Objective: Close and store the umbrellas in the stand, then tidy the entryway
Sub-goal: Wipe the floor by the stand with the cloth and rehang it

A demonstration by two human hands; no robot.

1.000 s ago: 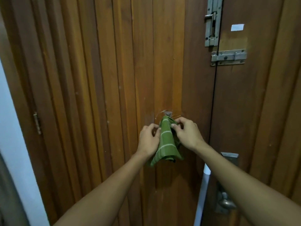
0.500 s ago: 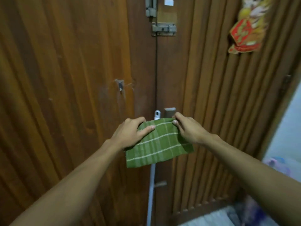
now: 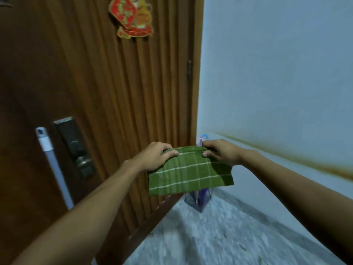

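- The left hand (image 3: pixel 155 156) and the right hand (image 3: pixel 219 152) hold a folded green checked cloth (image 3: pixel 191 173) by its top edge, one at each upper corner, so it hangs flat and square below them; judging by this, the grip keeps the fold neat while it is carried.
- Each hand's fingers are curled shut on the cloth: the thumbs press its near face and the other fingers wrap over the top edge to the far side.
- Both arms reach forward, nearly straight and roughly level, wrists slightly bent down, holding the cloth out in front of the wooden door (image 3: pixel 95 92) and clear of it.
- The umbrella stand (image 3: pixel 198 199), a clear container, sits on the speckled floor (image 3: pixel 219 236) in the corner where the door frame meets the pale wall (image 3: pixel 277 73).
- Umbrellas stand in it, mostly hidden behind the cloth; only coloured handles (image 3: pixel 202 138) show above the cloth's top edge, so that part of the task looks done.
- A white pole (image 3: pixel 53 165) leans against the door near the lock plate (image 3: pixel 74 146), towards the left edge of the door.
- The cloth likely belongs to the tidying step.
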